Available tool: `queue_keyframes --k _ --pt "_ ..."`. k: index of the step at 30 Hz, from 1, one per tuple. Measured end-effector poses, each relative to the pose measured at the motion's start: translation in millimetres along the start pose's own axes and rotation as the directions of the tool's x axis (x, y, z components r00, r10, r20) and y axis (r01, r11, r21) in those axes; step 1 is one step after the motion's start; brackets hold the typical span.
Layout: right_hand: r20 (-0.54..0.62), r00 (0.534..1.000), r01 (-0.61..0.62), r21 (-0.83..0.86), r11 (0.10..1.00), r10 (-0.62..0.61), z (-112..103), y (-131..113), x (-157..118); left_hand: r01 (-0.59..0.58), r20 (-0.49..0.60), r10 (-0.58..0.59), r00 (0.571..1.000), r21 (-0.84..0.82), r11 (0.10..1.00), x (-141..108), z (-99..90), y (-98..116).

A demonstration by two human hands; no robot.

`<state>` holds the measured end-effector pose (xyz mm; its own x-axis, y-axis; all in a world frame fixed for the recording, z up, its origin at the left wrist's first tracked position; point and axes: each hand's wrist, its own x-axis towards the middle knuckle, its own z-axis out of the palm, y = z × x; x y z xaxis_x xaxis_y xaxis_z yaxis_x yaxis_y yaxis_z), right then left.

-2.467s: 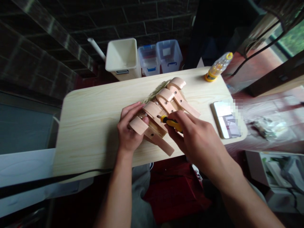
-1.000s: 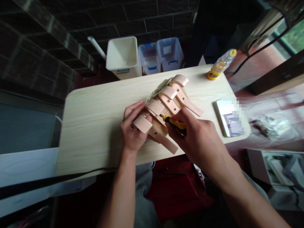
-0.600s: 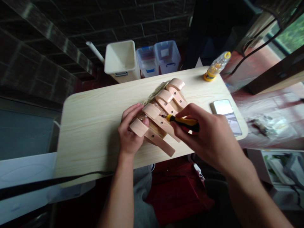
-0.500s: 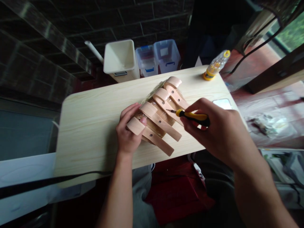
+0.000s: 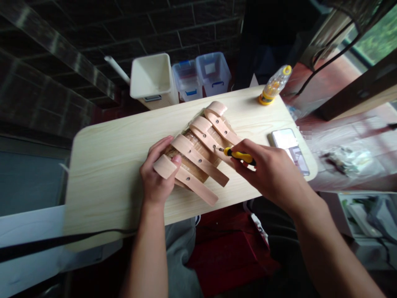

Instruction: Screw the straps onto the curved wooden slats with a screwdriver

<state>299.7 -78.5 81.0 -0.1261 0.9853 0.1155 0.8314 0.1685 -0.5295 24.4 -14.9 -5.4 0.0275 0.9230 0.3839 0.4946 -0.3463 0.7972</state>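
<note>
Several pale bentwood strips with looped ends and dark screws are fixed across a brown, tape-covered block (image 5: pixel 201 177) on the table. My left hand (image 5: pixel 159 171) grips the block's near left end, its thumb pressed on the looped end of the nearest wooden strip (image 5: pixel 198 190). In my right hand (image 5: pixel 263 163) is a yellow and black screwdriver (image 5: pixel 231 152), fingers closed round its handle. The tip meets, or comes very close to, a screw (image 5: pixel 214 146) in another wooden strip (image 5: pixel 207 138).
On the pale wooden table (image 5: pixel 105 165) a clear bottle-shaped case with yellow parts (image 5: pixel 274 87) stands at the far right corner. A phone (image 5: pixel 290 149) lies by the right edge. Beyond the table are a cream bin (image 5: pixel 151 78) and two clear plastic boxes (image 5: pixel 214 72).
My right hand has brought the screwdriver tip down and left onto or close to a screw. The whole view has shifted slightly, and more of the phone shows. My left hand keeps its hold.
</note>
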Motion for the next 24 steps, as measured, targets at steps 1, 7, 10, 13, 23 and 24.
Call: queue_keyframes --k 1,7,10,13,23,24 --pt "0.006 1.000 0.009 -0.007 1.000 -0.009 0.6 0.1 -0.6 0.001 0.000 -0.001 1.000 -0.001 1.000 -0.3 -0.1 -0.5" --pt "0.000 0.999 0.042 -0.072 0.997 -0.042 4.4 -0.1 -1.9 -0.006 -0.005 0.006 1.000 -0.003 1.000 -0.7 -0.5 -3.3" --pt "-0.002 0.998 0.070 -0.051 0.996 -0.070 4.4 -0.8 -1.7 -0.002 0.000 0.002 1.000 -0.011 1.000 -0.3 -0.8 -2.6" --pt "0.000 0.997 0.083 -0.029 0.996 -0.083 4.2 -1.1 -1.5 -0.011 0.006 0.011 1.000 -0.049 0.999 0.4 -0.7 0.9" --pt "-0.068 0.991 -0.114 0.057 0.992 0.118 11.8 -2.0 2.5 -0.138 0.010 0.140 0.990 -0.091 0.986 2.9 0.6 8.5" --pt "-0.067 0.987 -0.142 0.061 0.988 0.146 12.8 -3.3 3.3 -0.140 0.010 0.142 0.990 -0.091 0.986 2.8 0.7 8.2"
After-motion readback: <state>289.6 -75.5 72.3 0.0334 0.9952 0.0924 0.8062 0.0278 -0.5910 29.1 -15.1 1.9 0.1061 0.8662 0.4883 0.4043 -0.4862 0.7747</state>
